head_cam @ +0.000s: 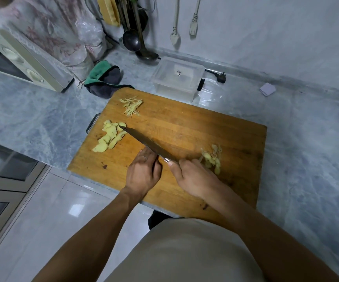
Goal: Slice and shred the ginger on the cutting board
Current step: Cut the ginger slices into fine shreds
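A wooden cutting board [195,123] lies on the marble counter. Pale yellow ginger slices [109,137] are piled at its left side, and a small heap of ginger shreds [132,105] lies near the far left corner. Ginger peelings [212,157] sit at the right, just beyond my right hand. My right hand [193,178] grips the handle of a knife [144,140] whose tip reaches the slices. My left hand [144,174] lies beside the blade near the handle, its fingertips touching the blade's side.
A clear plastic box [177,78] stands behind the board, with a green and grey cloth [103,78] to its left. A microwave [22,64] stands at far left. Ladles [138,41] hang at the back wall. A plug [220,77] lies on the counter.
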Demonstrator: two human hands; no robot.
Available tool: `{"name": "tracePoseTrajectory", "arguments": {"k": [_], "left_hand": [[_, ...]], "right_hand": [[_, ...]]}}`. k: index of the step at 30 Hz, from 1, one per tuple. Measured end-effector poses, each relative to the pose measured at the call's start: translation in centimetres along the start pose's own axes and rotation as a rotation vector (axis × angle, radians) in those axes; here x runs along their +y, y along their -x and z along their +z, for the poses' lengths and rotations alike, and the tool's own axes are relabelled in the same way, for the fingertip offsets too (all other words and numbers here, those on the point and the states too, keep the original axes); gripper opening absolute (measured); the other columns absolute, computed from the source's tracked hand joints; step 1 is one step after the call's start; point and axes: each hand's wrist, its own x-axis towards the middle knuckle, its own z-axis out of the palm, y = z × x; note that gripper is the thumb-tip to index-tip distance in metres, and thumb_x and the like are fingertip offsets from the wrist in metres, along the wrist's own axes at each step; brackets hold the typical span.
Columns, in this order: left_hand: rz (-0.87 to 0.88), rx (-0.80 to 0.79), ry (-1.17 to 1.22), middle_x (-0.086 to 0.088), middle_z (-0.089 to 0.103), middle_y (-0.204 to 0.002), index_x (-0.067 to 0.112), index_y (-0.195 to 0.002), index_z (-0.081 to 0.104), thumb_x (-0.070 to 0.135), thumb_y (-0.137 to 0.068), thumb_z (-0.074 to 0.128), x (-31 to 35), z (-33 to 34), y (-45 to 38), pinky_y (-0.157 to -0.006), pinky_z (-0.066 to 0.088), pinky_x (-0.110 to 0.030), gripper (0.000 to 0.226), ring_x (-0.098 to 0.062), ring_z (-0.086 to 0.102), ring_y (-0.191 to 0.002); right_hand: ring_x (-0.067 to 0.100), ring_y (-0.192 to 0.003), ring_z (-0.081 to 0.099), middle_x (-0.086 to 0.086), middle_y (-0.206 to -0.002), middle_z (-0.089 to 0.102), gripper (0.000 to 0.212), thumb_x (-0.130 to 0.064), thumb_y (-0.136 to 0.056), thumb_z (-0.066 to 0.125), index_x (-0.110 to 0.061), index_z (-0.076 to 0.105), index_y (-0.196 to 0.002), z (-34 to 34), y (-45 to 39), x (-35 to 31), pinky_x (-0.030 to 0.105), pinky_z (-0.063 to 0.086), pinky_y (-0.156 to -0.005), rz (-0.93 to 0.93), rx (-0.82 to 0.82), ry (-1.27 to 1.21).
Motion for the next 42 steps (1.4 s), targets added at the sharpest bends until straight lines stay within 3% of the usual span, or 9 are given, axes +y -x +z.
{"name": "tracePoseTrajectory", "arguments": {"k": [4, 8, 17, 21, 27, 34, 42], "left_hand": [[-0.02, -0.034, 0.013, -0.011, 0.066, -0.11, 0.008, -0.106, 0.064, 0.023, -0.092, 0.046, -0.1, 0.1, -0.1, -0.069, 0.051, -0.033, 0.027, -0.029, 0.06, -0.103], [-0.005, -0.016, 0.011, -0.012, 0.067, -0.101, 0.007, -0.096, 0.065, 0.017, -0.09, 0.052, -0.1, -0.1, -0.1, -0.068, 0.053, -0.035, 0.017, -0.032, 0.062, -0.096], [0.019, 0.04, 0.018, -0.014, 0.065, -0.087, 0.008, -0.083, 0.062, 0.016, -0.087, 0.051, 0.4, -0.4, -0.1, -0.057, 0.047, -0.029, 0.014, -0.034, 0.061, -0.085], [0.007, 0.046, 0.023, -0.013, 0.065, -0.087, 0.008, -0.082, 0.062, 0.015, -0.085, 0.054, 0.2, -0.3, -0.1, -0.056, 0.047, -0.029, 0.011, -0.034, 0.061, -0.084], [-0.041, 0.031, 0.028, -0.012, 0.064, -0.084, 0.009, -0.078, 0.062, 0.015, -0.086, 0.058, 0.4, -0.3, -0.1, -0.058, 0.045, -0.028, 0.011, -0.032, 0.061, -0.085], [-0.041, 0.034, 0.021, -0.012, 0.068, -0.098, 0.008, -0.089, 0.066, 0.007, -0.084, 0.064, 0.7, -0.5, -0.1, -0.062, 0.052, -0.034, 0.005, -0.035, 0.062, -0.101], [-0.037, 0.051, 0.036, -0.013, 0.067, -0.096, 0.008, -0.085, 0.064, 0.01, -0.085, 0.059, 0.9, -0.6, -0.1, -0.06, 0.053, -0.035, 0.006, -0.035, 0.062, -0.096]], "right_hand": [[0.034, -0.087, 0.065, 0.015, -0.096, 0.065, 0.049, -0.062, -0.103, 0.022, -0.023, 0.049, -0.089, 0.1, 0.1, 0.1, 0.036, 0.047, -0.068, -0.01, 0.017, 0.001], [0.03, -0.075, 0.065, 0.011, -0.086, 0.065, 0.052, -0.059, -0.105, 0.025, -0.019, 0.054, -0.089, 0.0, 0.6, 0.0, 0.036, 0.048, -0.061, -0.028, 0.037, 0.028], [0.025, -0.065, 0.056, 0.006, -0.078, 0.057, 0.052, -0.058, -0.104, 0.025, -0.018, 0.052, -0.087, -0.2, 0.8, 0.0, 0.031, 0.032, -0.049, -0.03, 0.025, 0.056], [0.028, -0.071, 0.061, 0.01, -0.083, 0.061, 0.052, -0.059, -0.104, 0.024, -0.019, 0.052, -0.087, -0.1, 0.6, -0.2, 0.03, 0.038, -0.056, -0.029, 0.01, 0.052], [0.035, -0.082, 0.065, 0.014, -0.093, 0.063, 0.057, -0.057, -0.106, 0.025, -0.011, 0.06, -0.106, -0.1, 0.2, -0.7, 0.036, 0.046, -0.063, -0.024, -0.01, 0.056], [0.03, -0.074, 0.065, 0.009, -0.081, 0.063, 0.053, -0.057, -0.105, 0.025, -0.017, 0.055, -0.089, -0.6, 0.5, -0.6, 0.041, 0.054, -0.065, -0.038, 0.011, 0.05], [0.026, -0.073, 0.064, 0.008, -0.08, 0.062, 0.055, -0.058, -0.105, 0.023, -0.018, 0.055, -0.084, -0.8, 0.7, -0.5, 0.043, 0.056, -0.068, -0.048, 0.004, 0.052]]}}
